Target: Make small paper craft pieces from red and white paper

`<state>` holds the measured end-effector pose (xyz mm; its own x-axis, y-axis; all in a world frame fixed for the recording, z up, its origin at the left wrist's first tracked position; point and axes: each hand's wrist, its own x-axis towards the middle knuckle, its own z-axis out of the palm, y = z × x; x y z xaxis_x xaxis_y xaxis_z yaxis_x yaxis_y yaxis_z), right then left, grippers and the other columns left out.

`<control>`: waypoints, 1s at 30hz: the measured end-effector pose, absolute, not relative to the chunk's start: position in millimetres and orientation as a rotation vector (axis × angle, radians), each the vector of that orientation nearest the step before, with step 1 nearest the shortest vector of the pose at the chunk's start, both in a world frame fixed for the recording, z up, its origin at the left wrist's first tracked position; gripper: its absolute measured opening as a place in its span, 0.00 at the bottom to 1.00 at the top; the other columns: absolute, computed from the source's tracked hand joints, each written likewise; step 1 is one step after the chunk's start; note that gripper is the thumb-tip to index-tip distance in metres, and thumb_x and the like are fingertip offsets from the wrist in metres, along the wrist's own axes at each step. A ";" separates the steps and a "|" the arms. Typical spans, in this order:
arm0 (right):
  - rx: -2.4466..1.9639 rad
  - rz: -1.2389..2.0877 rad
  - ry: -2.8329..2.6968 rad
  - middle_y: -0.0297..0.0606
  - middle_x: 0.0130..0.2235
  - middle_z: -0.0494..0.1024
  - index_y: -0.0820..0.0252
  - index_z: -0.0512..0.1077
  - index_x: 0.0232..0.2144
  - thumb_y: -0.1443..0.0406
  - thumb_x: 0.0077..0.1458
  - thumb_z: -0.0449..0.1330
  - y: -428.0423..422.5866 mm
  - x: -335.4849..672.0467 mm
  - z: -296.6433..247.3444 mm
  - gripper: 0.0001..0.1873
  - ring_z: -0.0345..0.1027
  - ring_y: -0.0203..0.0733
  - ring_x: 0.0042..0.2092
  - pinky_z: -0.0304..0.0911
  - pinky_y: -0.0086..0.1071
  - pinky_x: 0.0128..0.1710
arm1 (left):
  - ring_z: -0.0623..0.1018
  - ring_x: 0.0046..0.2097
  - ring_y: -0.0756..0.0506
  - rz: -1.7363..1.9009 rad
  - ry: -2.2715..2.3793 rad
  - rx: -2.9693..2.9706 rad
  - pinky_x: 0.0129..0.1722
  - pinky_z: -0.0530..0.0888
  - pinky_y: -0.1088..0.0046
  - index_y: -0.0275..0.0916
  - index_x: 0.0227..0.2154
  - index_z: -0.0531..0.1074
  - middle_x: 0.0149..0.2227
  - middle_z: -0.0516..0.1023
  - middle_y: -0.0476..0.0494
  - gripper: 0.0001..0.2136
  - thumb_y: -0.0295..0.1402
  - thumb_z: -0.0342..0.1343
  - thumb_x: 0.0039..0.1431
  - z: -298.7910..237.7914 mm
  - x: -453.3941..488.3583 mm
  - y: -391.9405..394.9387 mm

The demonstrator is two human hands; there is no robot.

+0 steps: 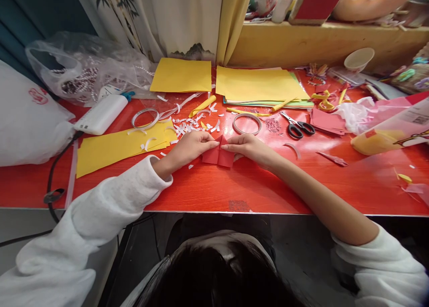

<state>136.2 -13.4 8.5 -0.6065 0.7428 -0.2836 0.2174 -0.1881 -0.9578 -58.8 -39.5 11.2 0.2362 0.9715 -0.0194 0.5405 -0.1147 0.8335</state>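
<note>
A small piece of folded red paper (219, 156) with a crease down its middle is held just above the red table. My left hand (196, 145) pinches its upper left part between thumb and fingers. On the other side, my right hand (248, 147) grips the upper right part the same way. Right behind the hands lies a roll of tape (247, 124). White paper scraps (187, 126) are scattered beyond my left hand. To the right are black-handled scissors (297, 124) and a stack of red paper squares (327, 121).
Yellow sheets (261, 83) lie at the back, and yellow strips (117, 148) at the left with another tape roll (145, 118). A white power bank-like box (102, 114) and plastic bags (30, 119) stand far left. A clear pouch (389, 128) lies right.
</note>
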 end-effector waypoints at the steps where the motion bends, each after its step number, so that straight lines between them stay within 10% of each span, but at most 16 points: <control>1: -1.103 1.849 -1.701 0.35 0.28 0.73 0.63 0.72 0.26 0.56 0.47 0.64 -13.5 136.0 8.4 0.14 0.67 0.34 0.31 0.67 0.30 0.36 | 0.65 0.27 0.52 0.729 1.407 1.771 0.27 0.60 0.77 0.35 0.25 0.72 0.24 0.69 0.49 0.16 0.46 0.54 0.53 11.3 -58.7 -39.6; 17: -1.190 1.498 -1.989 0.25 0.19 0.51 0.59 0.52 0.16 0.55 0.50 0.62 -14.0 136.6 6.5 0.25 0.41 0.28 0.22 0.37 0.31 0.23 | 0.64 0.26 0.53 0.631 1.386 1.769 0.25 0.58 0.76 0.36 0.26 0.72 0.24 0.68 0.50 0.14 0.43 0.54 0.54 15.7 -57.7 -41.3; 30: -1.057 1.619 -2.100 0.30 0.24 0.62 0.62 0.64 0.23 0.48 0.52 0.57 -20.3 134.8 14.5 0.22 0.57 0.32 0.27 0.54 0.29 0.27 | 0.67 0.30 0.52 0.768 1.301 1.820 0.30 0.62 0.76 0.35 0.27 0.71 0.26 0.70 0.50 0.15 0.43 0.52 0.57 9.1 -53.7 -42.1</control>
<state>134.8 -20.3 14.5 -0.6908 0.6940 -0.2031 0.3730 0.1014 -0.9223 -53.7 -42.1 9.1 0.3008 0.9527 0.0430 0.4976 -0.1953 0.8452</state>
